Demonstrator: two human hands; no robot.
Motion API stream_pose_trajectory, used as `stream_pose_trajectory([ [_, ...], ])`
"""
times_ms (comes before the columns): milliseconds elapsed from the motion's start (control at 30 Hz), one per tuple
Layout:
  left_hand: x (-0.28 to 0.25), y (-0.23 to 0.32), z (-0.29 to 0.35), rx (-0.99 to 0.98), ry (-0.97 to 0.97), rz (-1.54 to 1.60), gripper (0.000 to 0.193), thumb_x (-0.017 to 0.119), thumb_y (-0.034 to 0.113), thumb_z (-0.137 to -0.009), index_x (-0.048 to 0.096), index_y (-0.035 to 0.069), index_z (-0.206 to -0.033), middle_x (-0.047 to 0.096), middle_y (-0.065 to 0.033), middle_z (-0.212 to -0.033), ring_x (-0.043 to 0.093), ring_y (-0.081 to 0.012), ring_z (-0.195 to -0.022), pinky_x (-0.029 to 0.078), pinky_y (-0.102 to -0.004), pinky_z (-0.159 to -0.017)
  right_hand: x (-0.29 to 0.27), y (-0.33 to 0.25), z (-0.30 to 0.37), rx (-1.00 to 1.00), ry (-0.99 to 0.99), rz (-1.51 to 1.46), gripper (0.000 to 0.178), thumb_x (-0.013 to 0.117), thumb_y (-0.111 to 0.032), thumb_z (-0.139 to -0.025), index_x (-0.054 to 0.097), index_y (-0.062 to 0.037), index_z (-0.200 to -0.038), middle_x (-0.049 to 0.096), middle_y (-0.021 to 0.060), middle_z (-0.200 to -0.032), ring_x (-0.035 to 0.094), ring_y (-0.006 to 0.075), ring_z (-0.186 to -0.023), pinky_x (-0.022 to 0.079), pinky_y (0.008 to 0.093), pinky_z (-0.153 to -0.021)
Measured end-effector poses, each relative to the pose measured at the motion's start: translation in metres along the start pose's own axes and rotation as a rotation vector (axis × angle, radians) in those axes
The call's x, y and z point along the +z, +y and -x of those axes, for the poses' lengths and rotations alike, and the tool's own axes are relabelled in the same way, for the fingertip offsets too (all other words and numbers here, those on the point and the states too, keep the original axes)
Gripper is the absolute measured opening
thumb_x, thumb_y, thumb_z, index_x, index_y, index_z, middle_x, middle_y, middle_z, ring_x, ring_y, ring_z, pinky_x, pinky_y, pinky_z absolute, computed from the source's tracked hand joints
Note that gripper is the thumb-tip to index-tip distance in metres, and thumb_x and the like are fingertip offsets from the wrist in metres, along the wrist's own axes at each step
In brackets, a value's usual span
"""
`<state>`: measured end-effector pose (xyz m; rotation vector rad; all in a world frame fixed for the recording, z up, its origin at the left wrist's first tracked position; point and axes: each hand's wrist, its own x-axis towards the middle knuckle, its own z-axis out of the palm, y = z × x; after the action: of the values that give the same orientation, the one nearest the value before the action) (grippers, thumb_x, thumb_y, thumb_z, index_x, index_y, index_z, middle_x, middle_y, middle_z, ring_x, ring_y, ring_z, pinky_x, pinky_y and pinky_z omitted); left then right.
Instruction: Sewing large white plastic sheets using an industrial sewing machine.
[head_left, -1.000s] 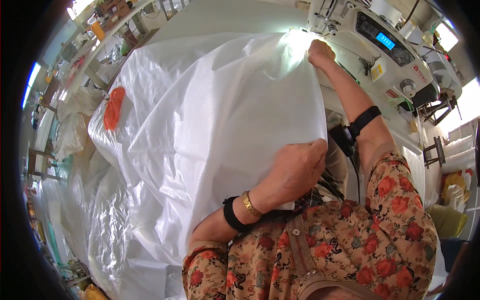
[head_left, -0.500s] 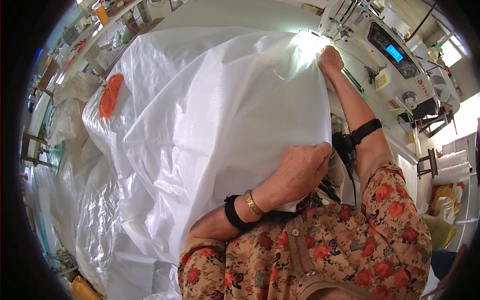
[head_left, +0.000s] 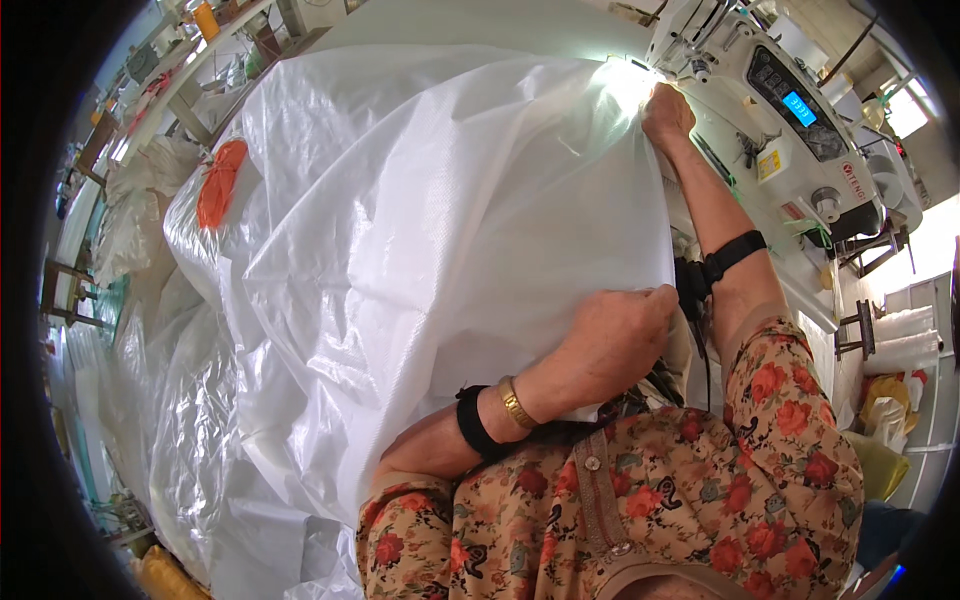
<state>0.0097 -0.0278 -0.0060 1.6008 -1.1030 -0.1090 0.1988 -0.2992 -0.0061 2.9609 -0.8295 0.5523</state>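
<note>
A large white woven plastic sheet (head_left: 400, 240) spreads in folds from the table down to my lap. Its right edge runs between my two hands. My right hand (head_left: 668, 115) is closed on the sheet's far corner, beside the lit needle area of a white sewing machine (head_left: 790, 130). Nearer to me, my left hand (head_left: 625, 330) pinches the same edge, its fingers pressed together. The glare of the machine's lamp hides the needle and the sheet just under it.
A bundle of orange strips (head_left: 220, 184) lies on the sheet at the left. Clear plastic (head_left: 190, 420) is heaped at the left side. A long shelf (head_left: 190, 80) with jars and odds and ends stands at the far left. At the right is a small wooden stand (head_left: 856, 330).
The left hand has shifted slightly right with the sheet's edge. My right hand stays at the corner by the machine; the whole view has moved a little.
</note>
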Motion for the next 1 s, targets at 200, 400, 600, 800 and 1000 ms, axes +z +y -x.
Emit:
stream_pose_trajectory([
  [200, 0.005, -0.009, 0.007, 0.012, -0.018, -0.027, 0.009, 0.056, 0.004, -0.082, 0.048, 0.001, -0.079, 0.052, -0.0184, -0.063, 0.054, -0.0404, -0.062, 0.042, -0.0461, -0.054, -0.004, 0.001, 0.011, -0.179, 0.023, 0.099, 0.013, 0.059, -0.008, -0.077, 0.063, -0.0064, -0.089, 0.067, 0.0165, -0.097, 0.064, 0.0339, -0.094, 0.05, 0.0436, -0.077],
  [400, 0.007, -0.018, 0.012, -0.007, -0.063, 0.013, 0.008, 0.056, 0.004, -0.082, 0.049, 0.001, -0.08, 0.052, -0.0183, -0.063, 0.055, -0.0402, -0.062, 0.043, -0.0465, -0.055, -0.014, 0.005, 0.024, -0.233, -0.066, 0.026, 0.025, 0.056, -0.022, -0.084, 0.064, -0.0046, -0.101, 0.067, 0.0194, -0.096, 0.064, 0.0355, -0.093, 0.049, 0.0456, -0.082],
  [600, 0.006, -0.02, 0.009, 0.0, -0.087, 0.021, 0.007, 0.056, 0.003, -0.082, 0.05, 0.001, -0.081, 0.053, -0.0182, -0.064, 0.055, -0.0403, -0.063, 0.043, -0.0466, -0.056, -0.021, 0.002, 0.039, -0.249, -0.103, -0.034, 0.023, 0.053, -0.022, -0.082, 0.065, -0.0024, -0.084, 0.067, 0.019, -0.087, 0.065, 0.0348, -0.088, 0.05, 0.0433, -0.076],
  [800, 0.008, -0.019, 0.004, -0.001, -0.137, 0.0, 0.007, 0.056, 0.003, -0.081, 0.05, 0.002, -0.083, 0.054, -0.0182, -0.065, 0.056, -0.0407, -0.064, 0.044, -0.0471, -0.056, -0.014, 0.003, 0.033, -0.249, -0.108, 0.068, 0.013, 0.054, -0.009, -0.077, 0.066, -0.0046, -0.078, 0.068, 0.0172, -0.086, 0.066, 0.0346, -0.086, 0.049, 0.0442, -0.074],
  [1000, 0.002, -0.027, -0.005, -0.044, -0.046, -0.188, 0.007, 0.056, 0.003, -0.081, 0.049, 0.002, -0.084, 0.056, -0.018, -0.066, 0.056, -0.0417, -0.066, 0.044, -0.0484, -0.057, -0.008, 0.004, 0.025, -0.272, -0.007, 0.059, 0.019, 0.055, -0.018, -0.083, 0.064, -0.0018, -0.087, 0.066, 0.0219, -0.09, 0.065, 0.0386, -0.085, 0.051, 0.0459, -0.075],
])
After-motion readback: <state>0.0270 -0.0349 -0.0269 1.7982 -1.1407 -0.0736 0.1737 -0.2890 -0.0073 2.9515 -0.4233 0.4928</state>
